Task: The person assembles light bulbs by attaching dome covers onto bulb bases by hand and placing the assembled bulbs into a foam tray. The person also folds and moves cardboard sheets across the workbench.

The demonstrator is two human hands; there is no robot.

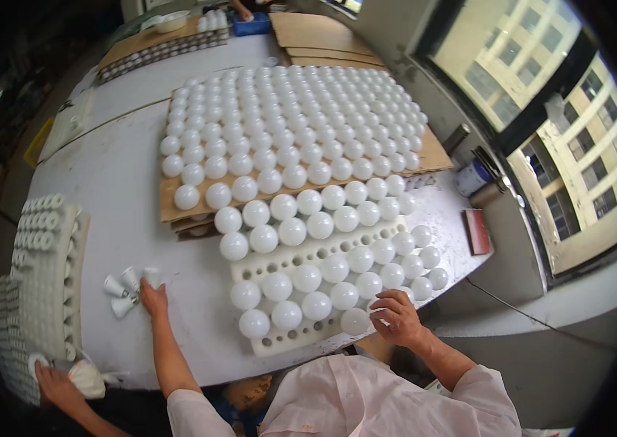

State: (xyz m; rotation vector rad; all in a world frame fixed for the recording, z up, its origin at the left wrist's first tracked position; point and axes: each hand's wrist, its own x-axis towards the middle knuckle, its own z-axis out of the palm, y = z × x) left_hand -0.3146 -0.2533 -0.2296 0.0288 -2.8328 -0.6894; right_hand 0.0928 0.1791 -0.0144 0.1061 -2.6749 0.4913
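My left hand is over the table's left part, its fingers closed on a white cone-shaped lamp base. Several more such cones lie in a loose bunch just left of it. At the near right, my right hand curls its fingers around a round white light bulb that they mostly hide. Another bulb sits right beside those fingers. Rows of round white bulbs stand in white holed foam trays in front of me, with a bare strip of holes between rows.
Beyond the foam, a large block of bulbs stands on stacked brown cardboard. White parts fill foam racks at the left, where another person's hand reaches in. A blue bin and another hand are at the far end. Cans stand by the window.
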